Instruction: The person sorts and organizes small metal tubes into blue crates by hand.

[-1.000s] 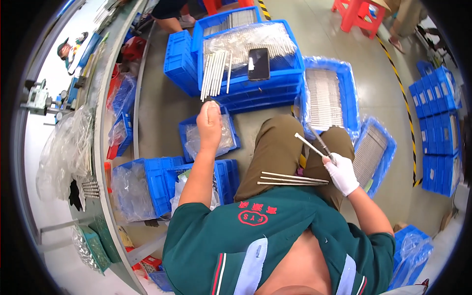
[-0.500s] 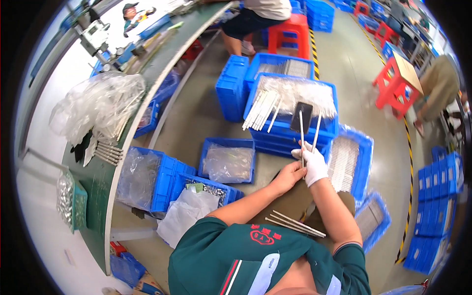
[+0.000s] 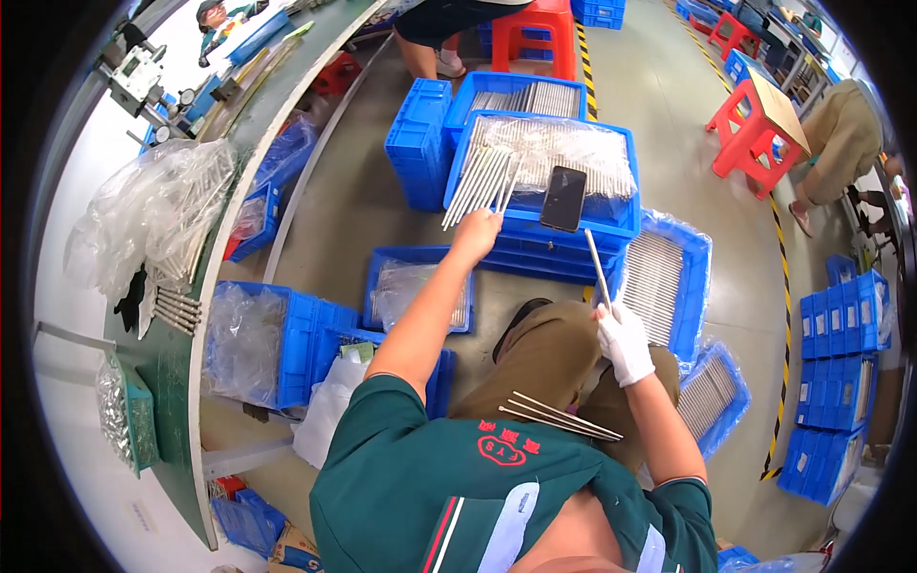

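My bare left hand point(image 3: 478, 233) reaches to the near end of a row of loose metal rods point(image 3: 472, 191) lying on the blue crate. Its fingers are closed at the lower end of a thin rod point(image 3: 511, 188); the fingertips are partly hidden. My right hand point(image 3: 626, 344), in a white glove, is closed around another slim rod point(image 3: 595, 260), which points up and away from me. A black phone point(image 3: 564, 199) rests on the crate's near edge, between the two hands. Several thin rods point(image 3: 559, 416) lie across my lap.
A blue crate point(image 3: 625, 205) of plastic-covered rods tops a stack ahead. Lined crates of rods point(image 3: 705, 286) stand at right, with more blue crates point(image 3: 296, 339) at left. A green bench point(image 3: 181, 382) runs along the left. Red stools point(image 3: 755, 134) and other people are farther off.
My left hand has left my right hand and moved forward and left to the loose rods. The right hand has shifted slightly right and nearer, still holding its rod. The whole view has shifted.
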Motion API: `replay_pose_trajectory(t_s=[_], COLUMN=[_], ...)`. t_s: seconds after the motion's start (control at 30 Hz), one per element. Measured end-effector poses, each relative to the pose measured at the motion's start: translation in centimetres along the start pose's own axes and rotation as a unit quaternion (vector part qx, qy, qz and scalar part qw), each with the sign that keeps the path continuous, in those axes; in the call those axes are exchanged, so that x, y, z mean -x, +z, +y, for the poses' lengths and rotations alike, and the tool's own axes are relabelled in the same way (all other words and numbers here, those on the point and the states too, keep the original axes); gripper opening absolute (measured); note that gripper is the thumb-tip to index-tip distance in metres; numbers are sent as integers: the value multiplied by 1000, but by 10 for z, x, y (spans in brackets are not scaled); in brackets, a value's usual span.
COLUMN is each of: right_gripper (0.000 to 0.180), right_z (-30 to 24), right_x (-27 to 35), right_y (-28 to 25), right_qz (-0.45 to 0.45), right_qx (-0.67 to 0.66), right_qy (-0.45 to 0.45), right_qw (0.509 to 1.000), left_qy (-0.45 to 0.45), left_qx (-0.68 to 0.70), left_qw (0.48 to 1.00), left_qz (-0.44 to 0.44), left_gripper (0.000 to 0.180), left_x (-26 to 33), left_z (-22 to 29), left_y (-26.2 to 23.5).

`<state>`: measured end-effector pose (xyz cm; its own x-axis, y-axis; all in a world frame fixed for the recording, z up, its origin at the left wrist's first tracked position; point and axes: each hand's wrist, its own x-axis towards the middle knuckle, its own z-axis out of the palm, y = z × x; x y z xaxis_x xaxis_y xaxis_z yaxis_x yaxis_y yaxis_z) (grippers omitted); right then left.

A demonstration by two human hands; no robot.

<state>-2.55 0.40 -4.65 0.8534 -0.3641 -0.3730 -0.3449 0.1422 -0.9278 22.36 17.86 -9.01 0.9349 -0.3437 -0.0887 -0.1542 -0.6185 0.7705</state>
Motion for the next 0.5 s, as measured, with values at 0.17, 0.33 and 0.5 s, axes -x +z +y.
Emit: replay_pose_trajectory(t_s=[0.17,0.33,0.5], right_gripper=[21,22,20], right_z=[15,18,30], right_x=[32,51,59], right_y=[-11,-10,-17], right_qz=[-11,0,54], right_qx=[-14,-3,129], right_qy=[29,24,-91], right_qw=[999,1000,986], left_qy=[6,47,-205], left_qx=[-279,-254,529], left_qw=[960,958,774], left_qz=[30,122,-280], left_gripper=[37,40,44], left_x=[0,19,67], left_z=[22,25,27], left_y=[-1,-7,8])
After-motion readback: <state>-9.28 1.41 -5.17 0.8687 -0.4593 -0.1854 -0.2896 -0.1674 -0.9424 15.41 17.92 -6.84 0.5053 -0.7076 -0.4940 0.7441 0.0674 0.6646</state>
